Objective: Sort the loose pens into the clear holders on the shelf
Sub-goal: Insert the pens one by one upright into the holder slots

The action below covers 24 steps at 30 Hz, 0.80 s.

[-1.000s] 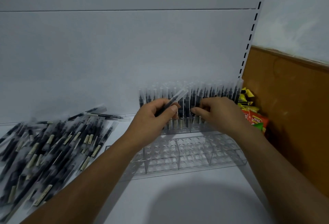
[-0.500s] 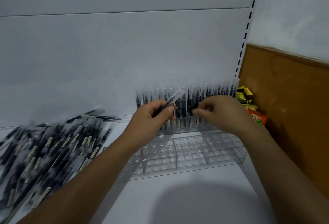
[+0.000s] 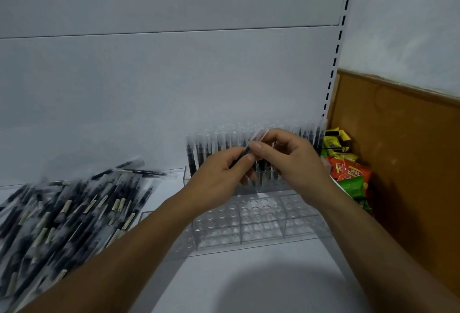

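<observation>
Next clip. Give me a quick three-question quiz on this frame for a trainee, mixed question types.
1. True or false: the front rows of the clear holder are full of pens.
2. The raised pen is held by: A) left hand only; B) right hand only; C) both.
3. Fill in: the pile of loose pens lies on the person's ____ side.
Key: 1 false; 2 C; 3 left.
</observation>
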{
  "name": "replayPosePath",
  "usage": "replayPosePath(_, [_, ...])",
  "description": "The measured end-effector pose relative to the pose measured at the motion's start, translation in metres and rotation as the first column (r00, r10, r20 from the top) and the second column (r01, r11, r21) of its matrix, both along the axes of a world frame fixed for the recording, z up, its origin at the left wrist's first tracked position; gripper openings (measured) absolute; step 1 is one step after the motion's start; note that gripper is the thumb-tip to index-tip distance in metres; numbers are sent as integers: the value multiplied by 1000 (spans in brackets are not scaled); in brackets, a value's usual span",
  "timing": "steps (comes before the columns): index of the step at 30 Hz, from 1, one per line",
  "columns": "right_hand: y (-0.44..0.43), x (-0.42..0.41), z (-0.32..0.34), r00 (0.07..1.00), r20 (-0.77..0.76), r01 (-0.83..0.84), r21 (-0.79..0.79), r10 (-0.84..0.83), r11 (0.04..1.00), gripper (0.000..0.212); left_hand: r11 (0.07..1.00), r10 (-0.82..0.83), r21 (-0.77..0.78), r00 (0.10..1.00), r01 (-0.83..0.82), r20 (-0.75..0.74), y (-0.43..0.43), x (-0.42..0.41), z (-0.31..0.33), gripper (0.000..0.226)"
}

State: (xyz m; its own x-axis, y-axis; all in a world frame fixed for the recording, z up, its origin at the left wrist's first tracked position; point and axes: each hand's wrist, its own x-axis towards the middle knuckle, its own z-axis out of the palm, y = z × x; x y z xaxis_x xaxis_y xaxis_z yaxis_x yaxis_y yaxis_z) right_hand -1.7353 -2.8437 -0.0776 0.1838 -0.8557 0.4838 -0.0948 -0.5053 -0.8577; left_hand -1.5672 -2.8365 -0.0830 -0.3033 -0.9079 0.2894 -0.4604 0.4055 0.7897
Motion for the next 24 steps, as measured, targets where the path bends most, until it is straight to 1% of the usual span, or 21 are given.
replayPosePath(2, [0,-2,0,1000,2,-12,25,12,1000,8,1000,20,-17,999,-19,32,1,-2,-1,25])
replayPosePath(3, [-1,-4,2,1000,24,10,34,-11,999,7,999,32,-35,996,-30,77,2,0,-1,24])
replayPosePath(4, [-3,-8,4,996,59,57,40,-59,998,6,997,51,-60,987,-43,149,4,3,-2,25])
replayPosePath(5, [-5,-14,7,987,101,120,42,-124,992,5,994,75,-91,969,-54,237,6,8,-3,31])
replayPosePath(7, [-10,-29,11,954,158,254,14,-253,967,7,983,127,-178,892,-53,434,10,22,-9,49])
replayPosePath(8, [-13,-36,12,938,158,316,-22,-309,948,8,975,147,-218,843,-36,518,13,28,-12,55])
replayPosePath(9, [-15,-41,12,921,139,375,-69,-363,925,8,971,156,-240,808,-18,569,16,32,-15,59])
replayPosePath(11, [-19,-46,9,889,70,459,-170,-453,872,8,968,162,-249,790,-12,592,18,35,-20,62])
replayPosePath(12, [-20,-46,8,878,36,474,-202,-477,857,6,966,171,-259,789,-16,590,17,34,-21,62])
replayPosePath(19, [-28,-39,-1,850,-147,456,-279,-507,845,14,961,186,-275,785,-21,591,16,34,-26,62])
replayPosePath(22, [-30,-37,1,798,-257,443,-361,-544,820,12,964,176,-263,792,-19,585,16,34,-26,63])
replayPosePath(24, [-32,-37,1,769,-334,421,-376,-544,826,12,964,175,-263,791,-19,586,15,34,-26,63])
